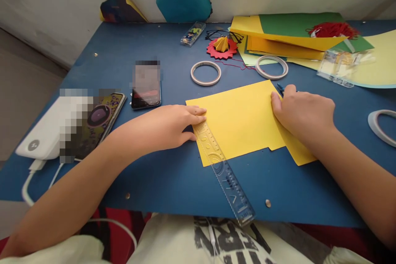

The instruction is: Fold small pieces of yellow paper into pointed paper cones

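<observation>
With my left hand half spread, I am pressing the ruler on the yellow paper, which is lying on the worktop. My right hand is pinching a blue pen, mostly hidden, at the paper's right edge.

Surface: one blue tabletop, metal fasteners set in it. Bearings taken from the yellow paper, lying flat. At 6 o'clock, a clear ruler, one end over the paper, the rest over the blue. At 9, a white power bank, a patterned phone beside it. At 10, a dark phone. At 11, a tape roll; farther out, a clear case. At 12, a red-and-yellow ornament. At 1, a second tape roll, coloured sheets beyond. At 3, a third tape roll, partly out of view.
</observation>
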The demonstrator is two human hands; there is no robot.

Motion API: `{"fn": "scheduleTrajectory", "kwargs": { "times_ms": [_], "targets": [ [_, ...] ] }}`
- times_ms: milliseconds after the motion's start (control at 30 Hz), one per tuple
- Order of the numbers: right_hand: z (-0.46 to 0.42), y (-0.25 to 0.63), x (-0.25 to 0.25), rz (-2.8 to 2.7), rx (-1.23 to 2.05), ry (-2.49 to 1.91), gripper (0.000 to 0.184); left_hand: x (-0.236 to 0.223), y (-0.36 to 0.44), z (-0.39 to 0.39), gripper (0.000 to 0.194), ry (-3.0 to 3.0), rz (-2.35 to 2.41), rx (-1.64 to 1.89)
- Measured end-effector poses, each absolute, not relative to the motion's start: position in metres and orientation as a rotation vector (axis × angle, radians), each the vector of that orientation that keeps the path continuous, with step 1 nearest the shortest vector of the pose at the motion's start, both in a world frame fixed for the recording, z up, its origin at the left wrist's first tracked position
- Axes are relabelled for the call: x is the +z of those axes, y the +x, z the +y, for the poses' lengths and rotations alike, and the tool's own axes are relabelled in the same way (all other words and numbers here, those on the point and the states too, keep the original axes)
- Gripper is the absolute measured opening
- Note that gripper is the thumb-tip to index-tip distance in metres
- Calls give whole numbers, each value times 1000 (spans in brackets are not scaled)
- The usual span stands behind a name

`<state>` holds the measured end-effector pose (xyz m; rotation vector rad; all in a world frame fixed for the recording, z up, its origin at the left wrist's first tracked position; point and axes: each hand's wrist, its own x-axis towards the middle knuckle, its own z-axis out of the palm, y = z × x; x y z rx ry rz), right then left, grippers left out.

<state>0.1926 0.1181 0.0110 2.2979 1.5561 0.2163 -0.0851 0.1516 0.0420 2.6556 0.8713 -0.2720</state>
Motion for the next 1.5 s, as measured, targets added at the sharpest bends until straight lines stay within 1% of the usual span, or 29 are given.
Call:
{"fn": "scheduleTrajectory", "kwargs": {
  "times_ms": [133,233,267,333,433,633,1033,1200,1500],
  "targets": [
    [119,192,13,1535,183,2294,36,46,-73,137,53,2676,968,-308],
    [120,191,13,1516,167,2301,36,43,-52,113,66,2711,1348,-329],
    [120,192,13,1517,170,2303,36,41,-46,104,74,2709,1405,-336],
    [120,192,13,1516,166,2308,36,37,-38,91,87,2680,1350,-438],
    [120,192,13,1500,151,2316,37,32,-37,83,94,2678,1258,-537],
    [119,193,12,1511,161,2324,35,29,-47,88,97,2652,1230,-674],
    [120,195,9,1523,211,2306,35,30,-46,89,95,2641,1214,-694],
    [120,196,7,1516,257,2308,32,31,-47,89,97,2627,1209,-757],
    [120,197,8,1549,236,2314,34,33,-45,90,96,2612,1192,-848]
  ]
}}
